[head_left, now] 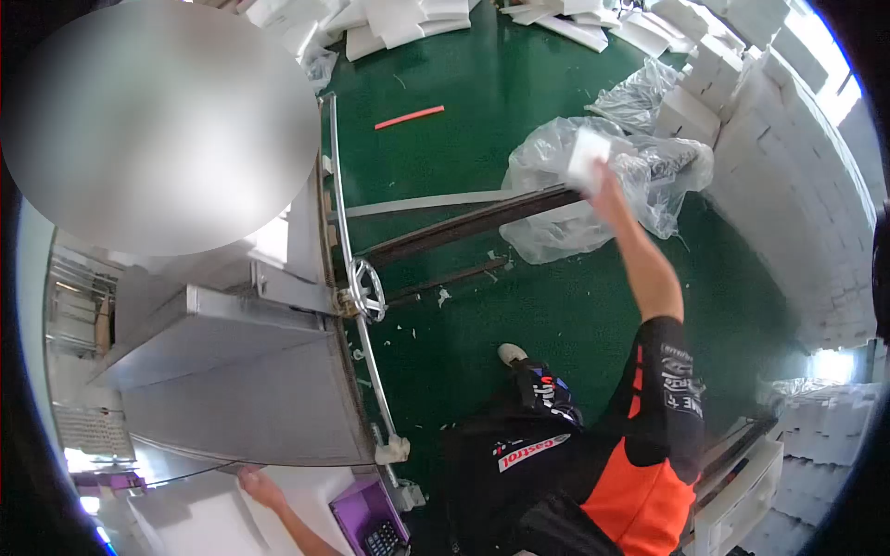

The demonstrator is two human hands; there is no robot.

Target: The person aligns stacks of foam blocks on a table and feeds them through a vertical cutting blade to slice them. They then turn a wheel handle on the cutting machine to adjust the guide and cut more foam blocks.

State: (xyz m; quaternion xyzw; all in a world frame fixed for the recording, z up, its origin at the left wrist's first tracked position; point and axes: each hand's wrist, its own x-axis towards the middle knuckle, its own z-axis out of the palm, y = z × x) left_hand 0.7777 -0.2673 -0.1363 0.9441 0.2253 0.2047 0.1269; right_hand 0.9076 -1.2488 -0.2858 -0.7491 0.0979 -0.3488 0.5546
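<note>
My right hand (pixel 604 193) is stretched out ahead, blurred by motion, with its fingers closed on a small white piece (pixel 588 157). Below it lie clear plastic sheeting (pixel 547 222) and the end of a long dark beam (pixel 464 230). At the lower left, my left hand (pixel 260 486) is at the edge of a white surface (pixel 306 496), just under a thin dark line. Its fingertips are too small to make out, so what they hold, if anything, is unclear.
A grey machine (pixel 250 389) with a metal rail and handwheel (pixel 366 290) stands at left, a purple keypad box (pixel 366 519) below. White blocks (pixel 788 185) are stacked at right. A red strip (pixel 409 118) lies on the green floor (pixel 445 167).
</note>
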